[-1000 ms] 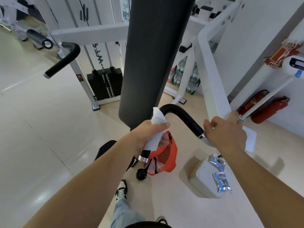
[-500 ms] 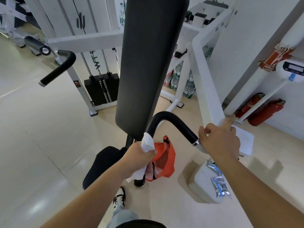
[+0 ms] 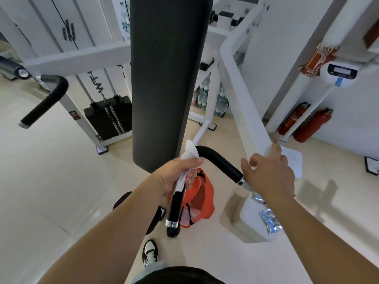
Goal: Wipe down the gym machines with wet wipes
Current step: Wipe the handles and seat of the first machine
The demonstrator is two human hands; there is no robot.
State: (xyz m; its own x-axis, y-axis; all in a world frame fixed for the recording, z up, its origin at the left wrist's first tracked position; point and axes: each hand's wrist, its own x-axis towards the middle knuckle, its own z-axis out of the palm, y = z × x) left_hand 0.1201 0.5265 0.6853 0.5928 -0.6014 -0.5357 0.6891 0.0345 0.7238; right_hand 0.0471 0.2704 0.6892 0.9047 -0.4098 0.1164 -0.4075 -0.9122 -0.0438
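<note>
A black curved handle (image 3: 218, 161) sticks out from the machine's white arm (image 3: 242, 89), in front of the tall black back pad (image 3: 168, 78). My left hand (image 3: 176, 177) grips a white wet wipe (image 3: 190, 153) wrapped round this handle just below its bend. The handle's lower straight part (image 3: 176, 204) with its chrome end cap hangs free under my fist. My right hand (image 3: 268, 173) holds the joint where the handle's chrome collar meets the white arm, fingers curled, index finger lying up along the arm.
An orange bag (image 3: 202, 199) lies on the floor under the handle. Beside it stands a white block (image 3: 250, 220) with silver packets (image 3: 269, 221) on top. A second black handle (image 3: 45, 101), the weight stack (image 3: 110, 117), water bottles (image 3: 221, 103) and fire extinguishers (image 3: 311, 124) surround the machine.
My left hand slid the wipe down the handle toward its lower end, then back up to just below the bend. My right hand kept its hold on the arm.
</note>
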